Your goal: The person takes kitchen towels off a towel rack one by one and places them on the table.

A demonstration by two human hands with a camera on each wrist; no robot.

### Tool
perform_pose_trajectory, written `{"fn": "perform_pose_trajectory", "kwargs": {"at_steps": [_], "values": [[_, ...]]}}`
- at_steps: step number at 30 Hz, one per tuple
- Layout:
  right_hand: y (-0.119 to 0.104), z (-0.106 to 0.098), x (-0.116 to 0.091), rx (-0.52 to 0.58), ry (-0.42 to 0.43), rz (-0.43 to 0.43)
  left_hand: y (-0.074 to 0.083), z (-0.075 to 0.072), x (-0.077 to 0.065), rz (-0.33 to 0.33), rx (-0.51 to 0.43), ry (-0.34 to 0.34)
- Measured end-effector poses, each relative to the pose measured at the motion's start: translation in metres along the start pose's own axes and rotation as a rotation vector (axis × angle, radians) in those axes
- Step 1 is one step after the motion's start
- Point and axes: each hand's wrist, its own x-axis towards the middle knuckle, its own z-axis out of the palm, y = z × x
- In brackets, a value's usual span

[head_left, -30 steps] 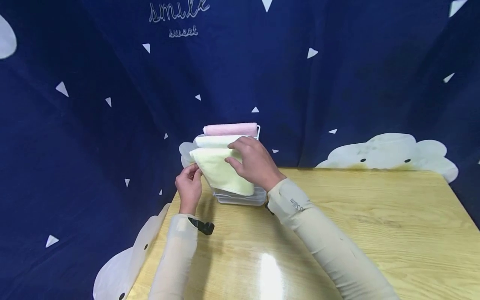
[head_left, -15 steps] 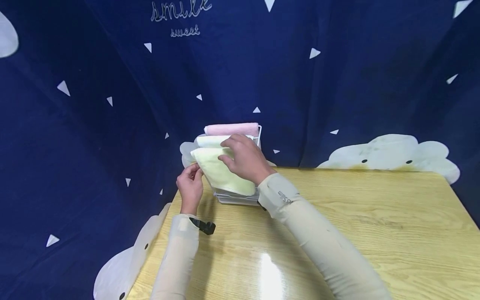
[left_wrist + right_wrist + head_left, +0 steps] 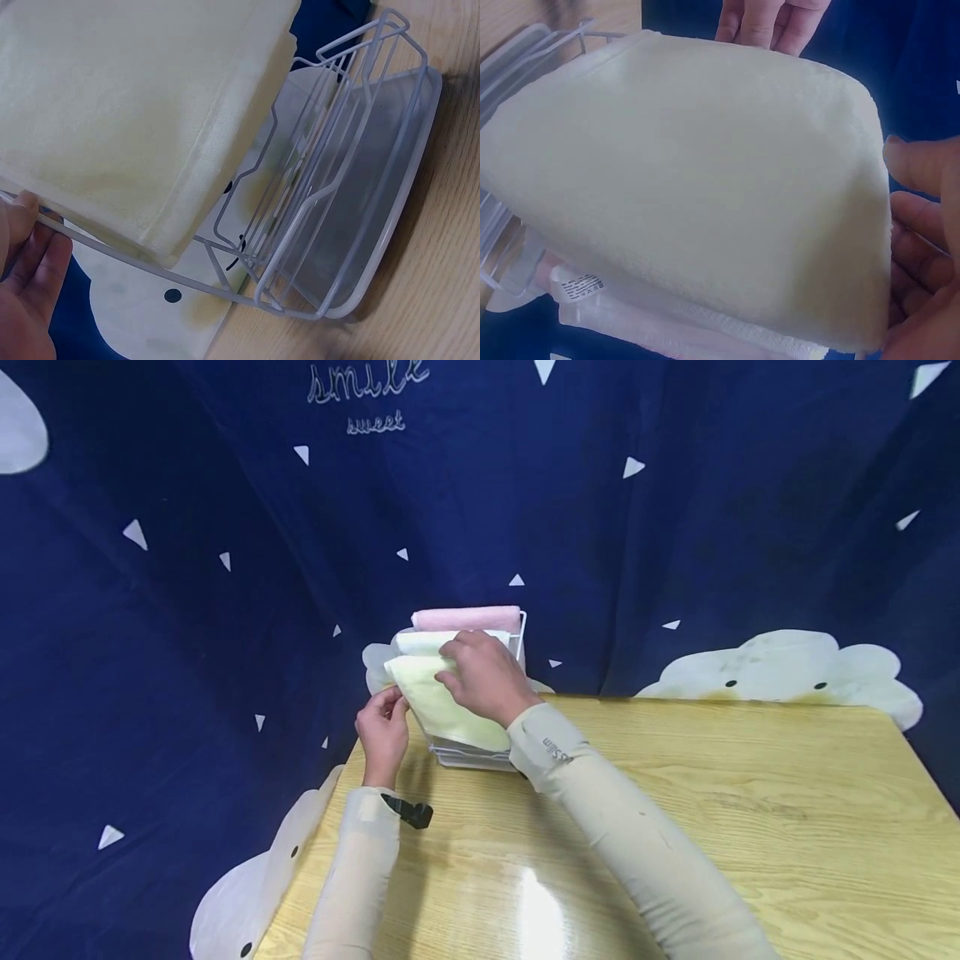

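Observation:
A pale yellow towel (image 3: 442,706) hangs folded on the front of a white wire rack (image 3: 150,268), with a white towel (image 3: 417,643) and a pink towel (image 3: 468,618) behind it. My left hand (image 3: 382,731) pinches the rack's side wire between thumb and fingers, beside the yellow towel's left edge. My right hand (image 3: 487,677) is at the yellow towel's top fold, thumb in front and the bent fingers behind. In the right wrist view, the thumb (image 3: 915,165) and fingers of that hand stand apart along the towel's edge.
Below the towels the rack has a pale plastic tray (image 3: 352,300), resting on the wooden table (image 3: 712,810) near its back left corner. Dark blue cloth (image 3: 585,527) printed with white clouds and triangles hangs close behind and to the left.
My right hand has slid left along the towel's top fold and then slowed. My left hand keeps its hold on the rack, and the towels hang as before.

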Motion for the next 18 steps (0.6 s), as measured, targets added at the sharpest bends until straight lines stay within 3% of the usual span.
{"fn": "perform_pose_trajectory", "kwargs": {"at_steps": [10,18], "values": [[0.0055,0.0030,-0.0024,-0.055,0.009,0.045,-0.0022,0.0000,0.0013,-0.005,0.001,0.003],[0.0059,0.0040,-0.0020,-0.064,0.021,0.032,-0.0008,0.0009,0.0018,-0.011,-0.011,-0.003]]}}
